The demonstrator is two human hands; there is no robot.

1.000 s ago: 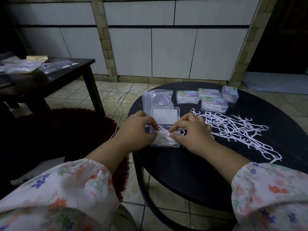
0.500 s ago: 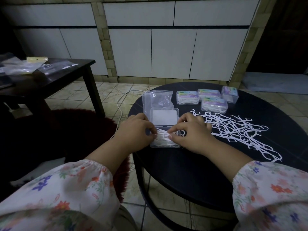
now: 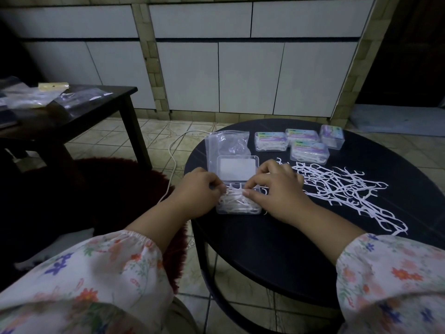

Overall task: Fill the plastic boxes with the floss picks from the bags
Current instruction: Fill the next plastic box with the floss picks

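Labels: boxes [image 3: 309,151] carry print you cannot read.
Hands: your left hand [image 3: 197,192] and right hand [image 3: 277,191] pinch picks [image 3: 234,201] lying crosswise in the open box [image 3: 238,209].

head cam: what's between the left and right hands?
The open plastic box part-filled with floss picks, seen in the head view; left hand and right hand pinch picks over it.

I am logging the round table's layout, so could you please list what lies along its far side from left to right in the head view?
Clear empty plastic bag → leftmost closed clear box of floss picks → middle pair of labelled boxes → small purple-labelled clear box.
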